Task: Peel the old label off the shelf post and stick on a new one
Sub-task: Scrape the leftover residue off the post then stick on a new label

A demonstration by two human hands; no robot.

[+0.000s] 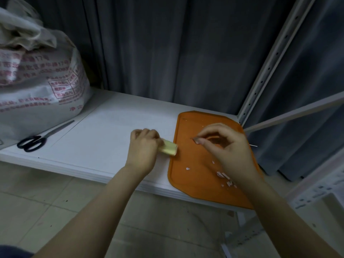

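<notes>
Head view — right hand (227,146) pinches a label scrap (196,140) over the tray (186,127) (more scraps (223,175) on it), left hand (143,146) grips a yellow roll (169,148) at tray's left edge; shelf post (260,81) behind tray. Best rub scrap off low, onto tray.

We're looking at a bright orange tray (186,127) sitting on a plain white shelf board (104,123), and it's showing little white scraps (224,175) with pinkish-red marks. The left hand (143,148) is holding a pale yellow strip (170,148), and the tiny piece (195,140) the right hand (227,144) is pinching is looking greyish to us. The scissors (31,143) are sporting black handles, the white sack (46,86) is carrying red print with boxed tables, the curtain (158,53) is coming across dark blue-grey, and the shelf post (266,71) is looking off-white with a row of dark holes.
</notes>
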